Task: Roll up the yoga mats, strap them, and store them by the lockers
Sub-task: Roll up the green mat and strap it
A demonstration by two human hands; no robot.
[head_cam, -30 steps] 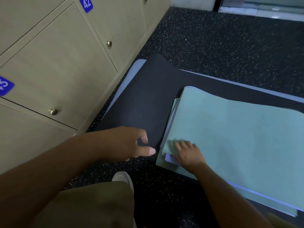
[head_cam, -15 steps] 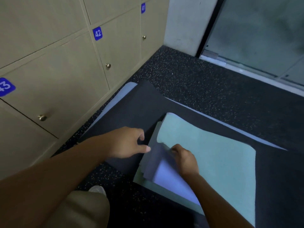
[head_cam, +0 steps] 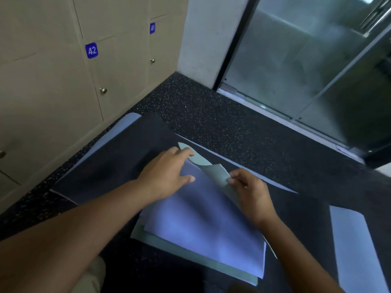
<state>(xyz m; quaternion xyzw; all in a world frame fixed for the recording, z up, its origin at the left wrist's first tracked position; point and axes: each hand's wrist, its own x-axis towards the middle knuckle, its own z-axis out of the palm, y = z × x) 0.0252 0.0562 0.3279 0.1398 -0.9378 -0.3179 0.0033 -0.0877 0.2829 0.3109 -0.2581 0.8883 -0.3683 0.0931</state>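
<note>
A teal yoga mat (head_cam: 215, 176) with a lavender underside (head_cam: 201, 225) lies on a black mat (head_cam: 118, 157) on the floor beside the lockers (head_cam: 53, 92). Its near end is lifted and turned over, so the lavender face shows. My right hand (head_cam: 251, 193) pinches the raised teal edge. My left hand (head_cam: 167, 172) lies on the lavender face, its fingertips touching the curled teal corner. Another teal layer (head_cam: 190, 256) shows beneath the turned end. No strap is in view.
A lavender mat edge (head_cam: 118, 130) sticks out from under the black mat along the locker base. Another lavender strip (head_cam: 355, 246) lies at the right. Speckled dark floor (head_cam: 211, 115) runs to a grey pillar and a glass door (head_cam: 306, 60).
My right hand has lifted the teal mat's end and folded it further over, exposing more lavender. My left hand moved from the black mat onto the turned end. The view tilted up.
</note>
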